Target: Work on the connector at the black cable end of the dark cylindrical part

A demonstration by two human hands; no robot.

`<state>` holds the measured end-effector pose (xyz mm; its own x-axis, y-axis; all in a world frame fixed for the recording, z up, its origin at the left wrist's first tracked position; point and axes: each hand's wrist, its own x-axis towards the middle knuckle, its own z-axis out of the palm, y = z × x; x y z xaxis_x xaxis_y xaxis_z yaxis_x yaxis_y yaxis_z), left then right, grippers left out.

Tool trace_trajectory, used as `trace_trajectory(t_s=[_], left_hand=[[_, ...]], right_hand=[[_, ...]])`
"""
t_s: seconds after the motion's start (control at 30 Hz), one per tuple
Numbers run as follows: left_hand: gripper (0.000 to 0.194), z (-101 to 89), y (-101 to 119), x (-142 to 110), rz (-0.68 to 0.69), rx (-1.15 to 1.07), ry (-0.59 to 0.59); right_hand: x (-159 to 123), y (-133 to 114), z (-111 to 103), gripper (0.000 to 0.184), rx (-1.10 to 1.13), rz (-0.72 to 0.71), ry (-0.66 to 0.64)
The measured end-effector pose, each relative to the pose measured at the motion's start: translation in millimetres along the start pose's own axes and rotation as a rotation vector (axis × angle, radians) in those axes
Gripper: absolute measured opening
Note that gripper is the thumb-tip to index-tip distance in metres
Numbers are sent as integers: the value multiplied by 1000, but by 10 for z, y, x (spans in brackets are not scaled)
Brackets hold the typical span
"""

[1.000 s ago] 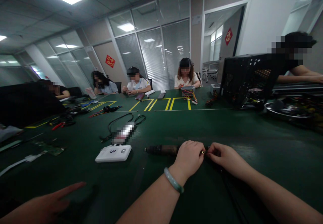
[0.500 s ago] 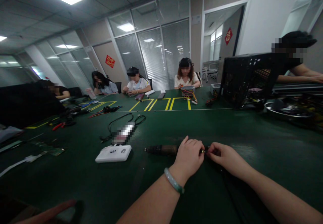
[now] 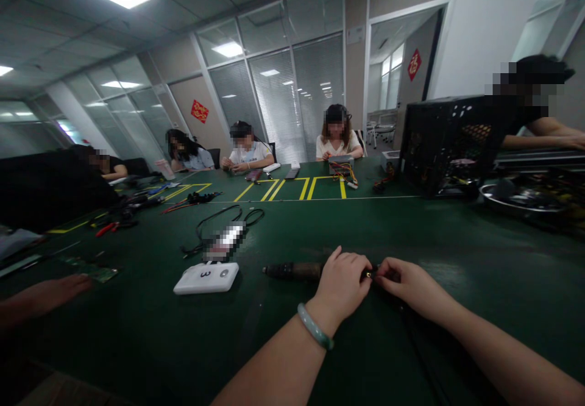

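Note:
A dark, cylindrical electric screwdriver (image 3: 297, 271) lies on the green tabletop, its narrow tip pointing left. Over its rear end my left hand (image 3: 345, 279) is closed, wrist ringed by a pale green bangle (image 3: 315, 328). Fingertips of my right hand (image 3: 404, 278) are pinched at the same end, almost touching the left fingers. Between the two hands shows a small brass-coloured piece (image 3: 368, 275). A black cable (image 3: 414, 327) runs from under my right hand toward the near edge. What exactly the right fingers grip is mostly hidden.
Left of the screwdriver are a white power bank (image 3: 208, 278) marked 3 and a phone (image 3: 223, 241) with a black cable. Another person's hand (image 3: 68, 290) reaches in from the left near a green circuit board (image 3: 98, 270). A black computer case (image 3: 448, 150) and metal bowl (image 3: 521, 202) stand right.
At the left, the other person's arm has moved up and away from the near edge to the circuit board, where a white strip is gone. My hands have hardly moved.

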<state>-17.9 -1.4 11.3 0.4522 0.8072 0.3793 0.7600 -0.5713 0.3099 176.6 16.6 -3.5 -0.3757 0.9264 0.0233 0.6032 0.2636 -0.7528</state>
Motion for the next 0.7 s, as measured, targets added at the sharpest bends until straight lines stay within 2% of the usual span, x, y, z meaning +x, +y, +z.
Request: trace_trajectory(t_s=[0.13,0.53,0.7], left_hand=[[6,-10,1,1,0,6,1],[13,23,-15,10,-6,-13,15],[8,20,-17,3,11,14,-15]], right_hand=[[4,2,-6,14,8,18,-8],[1,14,-13,16,-16,3,14],[13,30,-5,16,2,1,5]])
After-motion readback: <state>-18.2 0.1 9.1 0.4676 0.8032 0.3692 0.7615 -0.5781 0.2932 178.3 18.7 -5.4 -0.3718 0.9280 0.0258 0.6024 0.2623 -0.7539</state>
